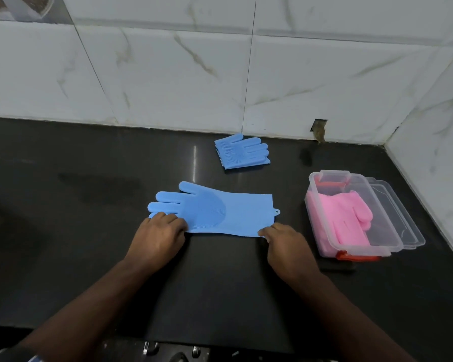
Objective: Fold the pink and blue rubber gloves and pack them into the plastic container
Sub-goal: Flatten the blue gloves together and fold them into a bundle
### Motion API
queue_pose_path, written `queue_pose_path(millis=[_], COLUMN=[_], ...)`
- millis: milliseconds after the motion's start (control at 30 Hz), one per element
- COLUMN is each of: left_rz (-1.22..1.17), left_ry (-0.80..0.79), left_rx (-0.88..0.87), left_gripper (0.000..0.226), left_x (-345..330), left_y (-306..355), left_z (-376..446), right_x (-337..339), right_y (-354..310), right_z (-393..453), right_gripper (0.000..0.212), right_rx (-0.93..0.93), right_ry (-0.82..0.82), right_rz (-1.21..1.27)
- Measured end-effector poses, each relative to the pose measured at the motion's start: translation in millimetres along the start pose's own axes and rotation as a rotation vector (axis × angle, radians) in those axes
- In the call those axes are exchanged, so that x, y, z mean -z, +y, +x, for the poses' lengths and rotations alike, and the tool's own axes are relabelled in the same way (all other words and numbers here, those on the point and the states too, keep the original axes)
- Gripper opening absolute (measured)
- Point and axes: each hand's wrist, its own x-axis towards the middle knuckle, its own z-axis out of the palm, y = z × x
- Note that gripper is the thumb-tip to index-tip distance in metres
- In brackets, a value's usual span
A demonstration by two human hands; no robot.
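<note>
Left fingers: curled down onto the near edge of the flat blue glove [220, 212] at its finger end; you seem to pinch the edge, though the fingertips are hidden under your knuckles.
Right fingers: bent and closed on the near corner of the glove's cuff, thumb and forefinger nipping the edge.
Left hand [158, 236]: knuckles up, palm down, forearm running back toward you and to the left.
Right hand [285, 242]: knuckles up, forearm angled back to the right.
Flat blue glove: spread palm up on the dark countertop [89, 231], fingers pointing left, cuff to the right.
Folded blue glove [241, 151]: lies farther back, near the tiled wall [168, 74], well apart from your hands.
Pink gloves [348, 218]: already inside the plastic container [361, 250].
Plastic container: open, to your right on the countertop, with the clear lid [403, 220] just beside its far side.
</note>
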Motion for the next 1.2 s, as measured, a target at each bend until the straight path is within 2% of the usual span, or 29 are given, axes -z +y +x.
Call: queue_pose_path(millis=[100, 367, 567, 633, 700, 767, 833, 933, 1033, 1200], left_rz=[-0.034, -0.094, -0.16, -0.195, -0.182, -0.108, -0.038, 0.016, 0.032, 0.02], left_ry=[0.008, -0.049, -0.18, -0.173, -0.176, -0.277, -0.408, -0.521, -0.529, -0.479], left_rx=[0.025, 0.007, -0.061, -0.046, -0.025, 0.002, 0.036, 0.077, 0.058, 0.029], left_gripper=[0.013, 0.01, 0.021, 0.028, 0.03, 0.047, 0.068, 0.084, 0.087, 0.084], left_x=[-3, 12, 25, 33, 39, 43, 43, 36, 33, 33], left_y=[3, 12, 22, 23, 25, 29, 31, 26, 23, 23], left_z=[-14, -32, -62, -59, -47, -30, -14, -3, -7, -19], right_x=[3, 14, 18, 24, 31, 35, 36, 33, 31, 34], right_y=[0, -1, 9, 8, 2, -7, -16, -22, -20, -16], right_z=[0, -23, -52, -48, -36, -22, -9, 0, -3, -11], right_gripper=[0.032, 0.027, 0.022, 0.023, 0.031, 0.043, 0.056, 0.074, 0.083, 0.083], right_rx=[0.023, 0.051, 0.008, -0.027, -0.057, -0.04, -0.015, -0.04, -0.065, -0.073], right_ry=[0.026, -0.095, -0.291, -0.293, -0.247, -0.227, -0.284, -0.413, -0.483, -0.535], right_rz=[-0.003, -0.089, 0.004, 0.052, 0.094, 0.103, 0.039, -0.066, -0.102, -0.13])
